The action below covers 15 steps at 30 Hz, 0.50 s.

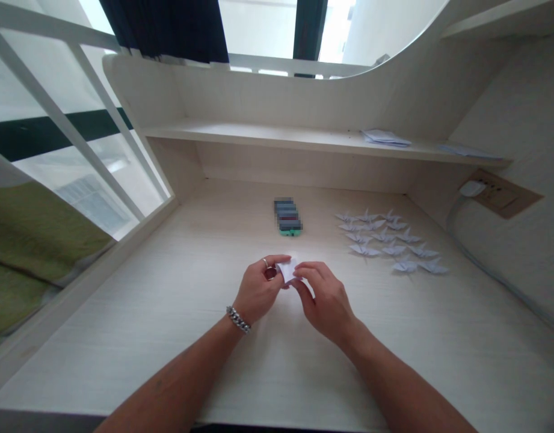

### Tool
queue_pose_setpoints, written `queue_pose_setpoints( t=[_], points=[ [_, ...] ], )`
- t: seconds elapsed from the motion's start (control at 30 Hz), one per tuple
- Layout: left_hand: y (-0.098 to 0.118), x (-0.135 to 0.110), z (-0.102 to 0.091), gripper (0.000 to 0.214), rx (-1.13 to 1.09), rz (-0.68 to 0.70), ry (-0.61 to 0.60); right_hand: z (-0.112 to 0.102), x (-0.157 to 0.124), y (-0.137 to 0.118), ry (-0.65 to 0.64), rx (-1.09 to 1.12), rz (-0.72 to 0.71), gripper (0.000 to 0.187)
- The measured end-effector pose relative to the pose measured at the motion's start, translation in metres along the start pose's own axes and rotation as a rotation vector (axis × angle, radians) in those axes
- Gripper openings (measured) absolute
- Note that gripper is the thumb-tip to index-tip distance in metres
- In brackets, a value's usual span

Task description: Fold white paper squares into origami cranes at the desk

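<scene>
Both of my hands meet over the middle of the pale wooden desk, pinching a small folded piece of white paper between them. My left hand wears a ring and a metal chain bracelet, and its thumb and forefinger close on the paper's left side. My right hand grips the right side with curled fingers. The paper is held just above the desk surface.
Several folded white paper cranes lie in rows at the right of the desk. A phone with a teal case lies behind my hands. Loose paper sheets rest on the shelf. A wall socket with a cable is at the right.
</scene>
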<state>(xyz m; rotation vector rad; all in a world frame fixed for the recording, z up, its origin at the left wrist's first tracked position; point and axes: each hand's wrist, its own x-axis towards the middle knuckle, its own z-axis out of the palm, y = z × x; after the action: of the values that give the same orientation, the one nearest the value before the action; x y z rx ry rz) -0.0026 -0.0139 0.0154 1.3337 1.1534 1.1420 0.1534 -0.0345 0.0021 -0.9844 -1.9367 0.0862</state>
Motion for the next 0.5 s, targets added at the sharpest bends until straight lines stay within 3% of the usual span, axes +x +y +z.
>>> queue_pose_setpoints(
  t=[0.2,0.4,0.5],
  points=[
    [-0.004,-0.004,0.001,0.026,0.275,0.142,0.114,0.0,0.002,-0.009,-0.006,-0.14,0.012,0.015],
    [-0.009,-0.006,0.003,0.029,0.211,0.139,0.119,0.0,0.002,-0.011,0.148,-0.144,0.025,0.013],
    [-0.008,-0.005,0.003,0.031,0.201,0.159,0.086,0.0,0.0,-0.013,0.162,-0.111,0.018,0.013]
  ],
)
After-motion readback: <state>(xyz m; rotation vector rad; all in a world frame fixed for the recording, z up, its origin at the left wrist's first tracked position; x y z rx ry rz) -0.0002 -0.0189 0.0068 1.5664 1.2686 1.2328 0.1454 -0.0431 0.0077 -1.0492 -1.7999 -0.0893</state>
